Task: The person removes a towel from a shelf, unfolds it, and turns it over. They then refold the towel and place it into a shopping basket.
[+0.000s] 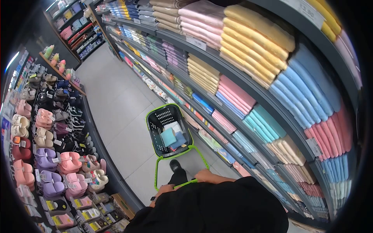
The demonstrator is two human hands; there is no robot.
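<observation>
A black shopping basket (151, 134) with a bright green rim stands on the floor ahead of me. Its long green handle (156, 173) reaches back toward my body. My left hand (165, 188), with a dark watch at the wrist, is closed around the near bar of the handle. Near the bar's right corner, my right hand (205, 176) grips it too. Inside the basket lie a folded teal item (168, 137), a blue one (180, 139) and a white one (173, 126).
Shelves of folded towels (256, 37) in many colours run along the right. On the left hangs a rack of clogs and slippers (48, 157). A pale tiled aisle (110, 101) leads to more shelves (79, 29) at the back. My shoe (175, 165) is just behind the basket.
</observation>
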